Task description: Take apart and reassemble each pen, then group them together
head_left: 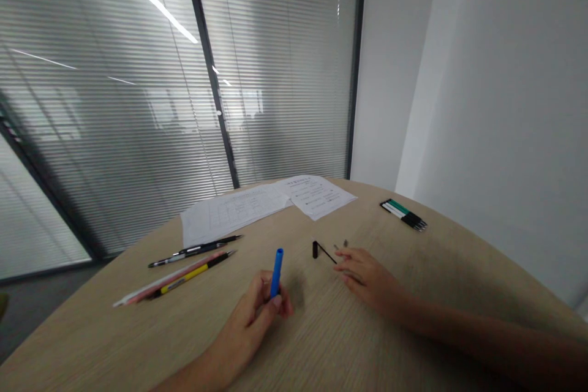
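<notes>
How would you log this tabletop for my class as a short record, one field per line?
Left hand: gripping a blue tube, nearly upright
Right hand: fingertips at a thin black rod; grip unclear
Beside rod: small black cylinder
Table, left: pens, one yellow and black
Far side: printed papers
Right side: green-and-white set, black ends

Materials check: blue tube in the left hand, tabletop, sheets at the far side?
Blue tube: probably plastic, smooth-looking; even, saturated color and clean straight sides.
Tabletop: wood or wood-look laminate, mostly matte; pale tan with fine grain streaks. Can't tell which.
Sheets: almost certainly paper, matte white; thin, lying flat, with dark print.
</notes>
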A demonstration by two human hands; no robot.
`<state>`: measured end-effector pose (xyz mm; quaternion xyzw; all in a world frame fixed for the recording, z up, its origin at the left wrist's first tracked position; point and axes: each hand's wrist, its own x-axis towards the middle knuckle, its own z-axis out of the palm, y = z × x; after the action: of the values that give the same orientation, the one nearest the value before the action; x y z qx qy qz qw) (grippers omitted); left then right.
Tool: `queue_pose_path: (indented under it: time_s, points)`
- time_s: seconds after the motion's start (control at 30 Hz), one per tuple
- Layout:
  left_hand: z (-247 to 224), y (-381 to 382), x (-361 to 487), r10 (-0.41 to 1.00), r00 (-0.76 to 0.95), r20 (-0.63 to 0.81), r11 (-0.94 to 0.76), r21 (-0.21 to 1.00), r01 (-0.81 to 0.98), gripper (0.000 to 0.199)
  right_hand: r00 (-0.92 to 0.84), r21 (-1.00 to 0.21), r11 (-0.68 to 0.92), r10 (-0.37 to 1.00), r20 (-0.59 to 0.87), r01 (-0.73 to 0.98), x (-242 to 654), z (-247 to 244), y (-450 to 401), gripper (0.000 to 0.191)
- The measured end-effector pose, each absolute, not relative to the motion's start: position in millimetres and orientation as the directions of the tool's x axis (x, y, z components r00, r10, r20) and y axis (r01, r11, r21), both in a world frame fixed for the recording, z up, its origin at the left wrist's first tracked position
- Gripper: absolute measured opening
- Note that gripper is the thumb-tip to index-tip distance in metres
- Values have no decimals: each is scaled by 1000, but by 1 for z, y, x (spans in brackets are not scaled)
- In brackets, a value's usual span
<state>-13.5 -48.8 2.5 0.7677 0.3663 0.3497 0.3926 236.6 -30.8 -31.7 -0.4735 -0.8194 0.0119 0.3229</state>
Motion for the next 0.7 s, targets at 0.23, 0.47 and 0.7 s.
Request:
queue_pose_path:
  time_s: [0.23, 0.47, 0.7]
  points:
    - [-2, -48, -13, 817, 465, 341, -542, 731, 414, 17, -461, -14, 551, 711, 531, 834, 228, -27, -41, 19]
    - [-6, -37, -27, 710, 497, 499, -697, 402, 594, 17, -523, 220, 481, 699, 488, 849, 230, -32, -44, 17]
    - [-5, -14, -45, 615, 547, 568, -721, 125, 682, 15, -492, 227, 436, 773, 400, 871, 233, -27, -45, 19]
